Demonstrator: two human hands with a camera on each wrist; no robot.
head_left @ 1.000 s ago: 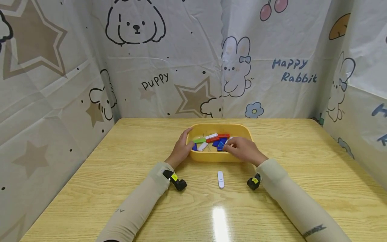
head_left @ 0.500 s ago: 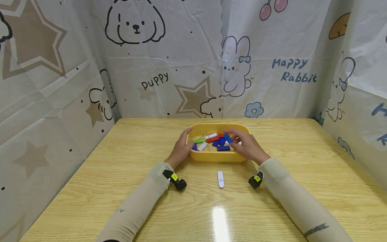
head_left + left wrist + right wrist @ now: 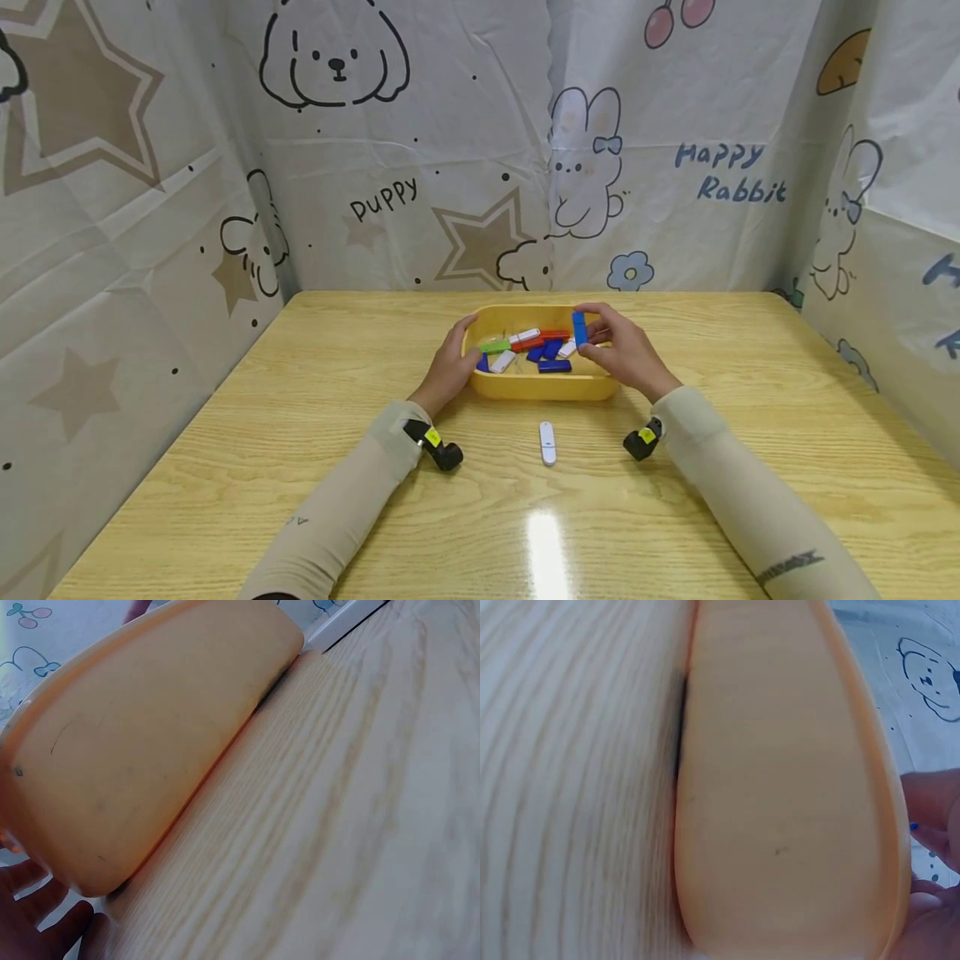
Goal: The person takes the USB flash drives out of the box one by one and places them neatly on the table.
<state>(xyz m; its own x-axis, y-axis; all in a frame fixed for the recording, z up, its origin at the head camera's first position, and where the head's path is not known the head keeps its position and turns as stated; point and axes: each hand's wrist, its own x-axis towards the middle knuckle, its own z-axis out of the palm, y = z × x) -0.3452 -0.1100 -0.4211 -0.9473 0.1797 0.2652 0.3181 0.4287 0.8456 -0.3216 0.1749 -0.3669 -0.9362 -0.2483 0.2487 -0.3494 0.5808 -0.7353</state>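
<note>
A yellow plastic basin point(image 3: 543, 388) sits on the table, holding several stick-shaped pieces that look like USB flash drives. My left hand point(image 3: 447, 363) grips its left end, thumb over the rim and fingers along the outside, as the left wrist view also shows. Above the right end, my right hand point(image 3: 624, 346) pinches a blue USB flash drive point(image 3: 580, 331) upright between thumb and fingers. Inside lie a dark blue drive point(image 3: 555, 367), a green one point(image 3: 495, 347), and red, white and other blue ones. The right wrist view mostly shows the basin's outer wall point(image 3: 787, 780).
A white USB flash drive point(image 3: 547, 443) lies on the wooden table point(image 3: 360, 517) in front of the basin. Printed cloth curtains point(image 3: 465, 150) enclose the table at the back and both sides.
My right hand has lifted a blue USB flash drive from the pile and moved it up and right, turning it upright. The left hand stays on the basin.
</note>
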